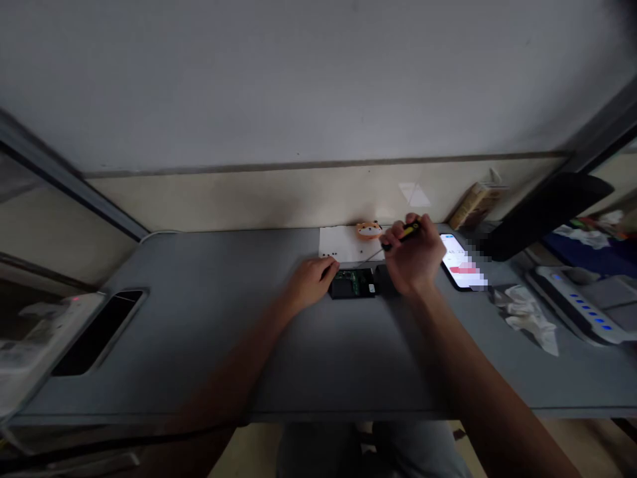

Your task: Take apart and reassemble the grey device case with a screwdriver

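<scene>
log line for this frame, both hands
left hand | at black case with green circuit board | right hand | gripping yellow-and-black screwdriver

Screwdriver handle (411, 232) yellow and black, desk mat (199, 338) grey

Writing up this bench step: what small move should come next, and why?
Probably lower the yellow-and-black screwdriver in the right hand towards the green circuit board in the black case. Its shaft already slants down towards that side, and the left hand rests against the case, so it can steady the case meanwhile.
</scene>
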`<state>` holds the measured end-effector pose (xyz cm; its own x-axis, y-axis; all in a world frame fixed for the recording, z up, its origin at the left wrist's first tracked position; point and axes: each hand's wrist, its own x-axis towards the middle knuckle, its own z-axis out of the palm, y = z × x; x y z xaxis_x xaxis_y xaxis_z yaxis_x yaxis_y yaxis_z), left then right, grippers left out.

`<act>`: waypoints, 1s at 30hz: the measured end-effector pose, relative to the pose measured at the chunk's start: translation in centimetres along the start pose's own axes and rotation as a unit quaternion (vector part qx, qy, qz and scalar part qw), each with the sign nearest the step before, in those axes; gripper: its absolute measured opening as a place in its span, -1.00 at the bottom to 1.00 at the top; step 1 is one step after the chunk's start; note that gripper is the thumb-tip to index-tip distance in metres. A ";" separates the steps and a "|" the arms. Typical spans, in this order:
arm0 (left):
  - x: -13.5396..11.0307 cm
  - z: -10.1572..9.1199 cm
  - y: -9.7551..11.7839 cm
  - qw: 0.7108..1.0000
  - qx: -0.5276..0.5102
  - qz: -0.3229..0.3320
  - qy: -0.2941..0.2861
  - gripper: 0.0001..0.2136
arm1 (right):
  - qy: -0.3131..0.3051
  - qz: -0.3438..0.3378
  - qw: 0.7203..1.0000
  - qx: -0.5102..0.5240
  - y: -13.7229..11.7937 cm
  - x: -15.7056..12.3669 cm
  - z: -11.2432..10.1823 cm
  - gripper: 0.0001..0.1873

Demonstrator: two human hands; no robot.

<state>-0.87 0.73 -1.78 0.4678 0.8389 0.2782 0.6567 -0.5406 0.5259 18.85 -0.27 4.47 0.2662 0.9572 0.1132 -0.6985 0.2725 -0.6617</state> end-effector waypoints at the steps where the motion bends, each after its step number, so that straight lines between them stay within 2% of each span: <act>1: 0.0 0.0 0.0 1.000 -0.001 0.001 0.000 -0.72 | -0.023 0.005 1.000 -0.012 0.8 0.0 1.0 -0.72; 4: 0.0 0.1 -0.1 1.000 -0.001 0.001 0.003 -0.73 | -0.095 0.043 0.993 -0.053 3.2 -0.2 3.1 -0.69; 6: -0.1 0.2 -0.1 1.000 0.003 0.002 0.007 -0.73 | -0.114 0.047 0.989 -0.082 4.2 -0.5 3.6 -0.65; 14: 0.1 0.2 0.0 1.000 0.010 -0.001 -0.009 -0.74 | -0.097 0.005 0.992 -0.075 4.2 -0.4 2.4 -0.60; 30: 0.0 0.6 -0.4 1.000 0.019 0.004 0.008 -0.71 | -0.095 0.000 0.993 -0.066 4.1 -0.3 2.2 -0.62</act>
<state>-0.78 0.88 -2.47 0.4636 0.8350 0.2963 0.6749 -0.5494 0.4926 14.41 0.74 3.33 0.1273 0.9616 0.2431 -0.6023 0.2697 -0.7513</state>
